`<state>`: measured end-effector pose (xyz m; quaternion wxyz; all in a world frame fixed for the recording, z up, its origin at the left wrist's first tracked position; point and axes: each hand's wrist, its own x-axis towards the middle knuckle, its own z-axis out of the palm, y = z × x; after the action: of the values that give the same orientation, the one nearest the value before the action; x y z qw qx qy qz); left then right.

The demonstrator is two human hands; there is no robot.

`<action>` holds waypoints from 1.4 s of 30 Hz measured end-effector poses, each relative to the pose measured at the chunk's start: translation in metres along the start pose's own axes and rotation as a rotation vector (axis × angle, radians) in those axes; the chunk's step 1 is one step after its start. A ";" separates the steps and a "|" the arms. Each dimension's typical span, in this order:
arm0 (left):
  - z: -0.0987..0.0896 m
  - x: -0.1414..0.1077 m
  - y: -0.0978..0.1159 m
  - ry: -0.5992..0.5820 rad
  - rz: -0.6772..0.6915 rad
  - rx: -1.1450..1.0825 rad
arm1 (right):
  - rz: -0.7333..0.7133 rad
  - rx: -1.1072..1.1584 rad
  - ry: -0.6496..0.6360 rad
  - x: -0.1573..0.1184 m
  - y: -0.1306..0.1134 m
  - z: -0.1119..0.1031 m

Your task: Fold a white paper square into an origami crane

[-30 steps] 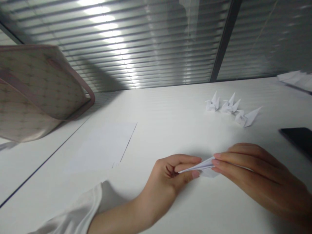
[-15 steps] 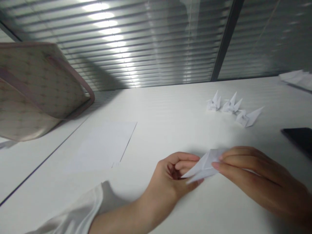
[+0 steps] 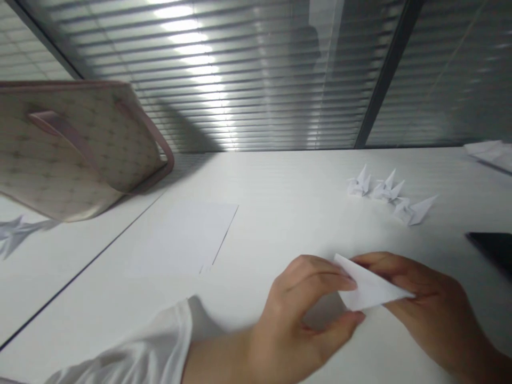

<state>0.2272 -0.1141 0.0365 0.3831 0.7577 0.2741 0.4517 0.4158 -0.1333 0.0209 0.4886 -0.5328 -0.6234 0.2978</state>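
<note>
A small folded piece of white paper [image 3: 370, 289], roughly triangular, is held between both hands above the table. My right hand [image 3: 432, 298] grips it from the right, with fingers behind it and its pointed tip near the palm. My left hand [image 3: 308, 314] is curved at the left edge. Its fingertips touch the paper's upper left and its thumb is by the lower edge, leaving a gap between them. Behind the hands, folded paper cranes [image 3: 388, 189] stand in a small group.
A white sheet [image 3: 184, 237] lies on the white table [image 3: 280, 213] at left. Beyond it stands a patterned bag [image 3: 88, 144], with folded paper [image 3: 18, 232] beside it. A dark flat object [image 3: 494, 256] and white paper [image 3: 490, 152] lie at right. Window blinds [image 3: 248, 80] back the table.
The folded paper has been turned, its pointed end now facing right instead of left. My right fingers have shifted behind it, and my left hand has moved round its left edge. The view has shifted slightly.
</note>
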 end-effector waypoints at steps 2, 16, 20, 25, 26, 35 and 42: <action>-0.001 -0.001 0.000 -0.010 0.092 0.062 | 0.173 0.076 0.009 -0.002 0.000 0.003; 0.004 0.004 -0.010 0.203 -0.544 -0.284 | 0.523 0.436 -0.193 0.008 0.009 0.011; 0.004 0.009 -0.015 0.078 -0.745 -0.464 | 0.556 0.513 -0.243 0.010 0.010 0.011; 0.001 0.012 -0.016 0.015 -0.774 -0.447 | 0.581 0.533 -0.303 0.010 0.007 0.009; 0.001 0.013 -0.016 -0.003 -0.777 -0.447 | 0.581 0.533 -0.314 0.011 0.007 0.008; -0.001 0.011 -0.015 -0.118 -0.839 -0.421 | 0.551 0.488 -0.346 0.011 0.004 0.010; -0.001 0.012 -0.020 -0.185 -0.840 -0.494 | 0.487 0.440 -0.275 0.013 0.006 0.008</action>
<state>0.2304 -0.0938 0.0257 0.7227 0.5053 0.4055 0.2408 0.4115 -0.1185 0.0166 0.4177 -0.5027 -0.4589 0.6019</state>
